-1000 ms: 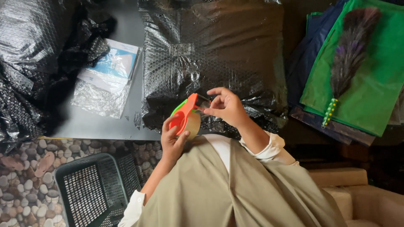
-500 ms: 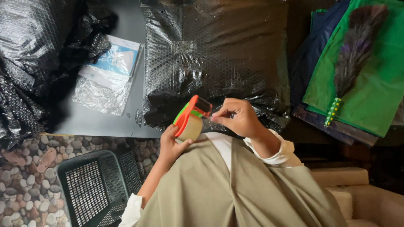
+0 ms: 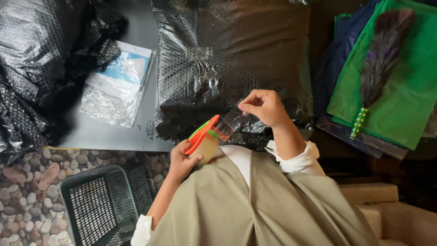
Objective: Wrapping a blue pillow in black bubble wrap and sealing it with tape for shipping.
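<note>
My left hand [image 3: 182,159] grips an orange and green tape dispenser [image 3: 205,136] with a roll of brownish tape, held just off the near edge of the grey table [image 3: 114,132]. My right hand [image 3: 264,107] pinches the free end of a clear tape strip [image 3: 234,119] stretched out from the dispenser. Both hands hover over the near edge of a large parcel wrapped in black bubble wrap [image 3: 232,59], which lies on the table with a taped seam on top.
A clear plastic packet with a blue and white item [image 3: 120,79] lies left of the parcel. Crumpled black bubble wrap [image 3: 36,68] fills the left. A dark mesh basket [image 3: 100,205] stands on the pebble floor. Green cloth with a feather ornament [image 3: 387,68] lies right.
My right hand has pulled the tape end up and to the right, away from the dispenser, drawing out a longer strip. The left hand with the dispenser has stayed near the table edge.
</note>
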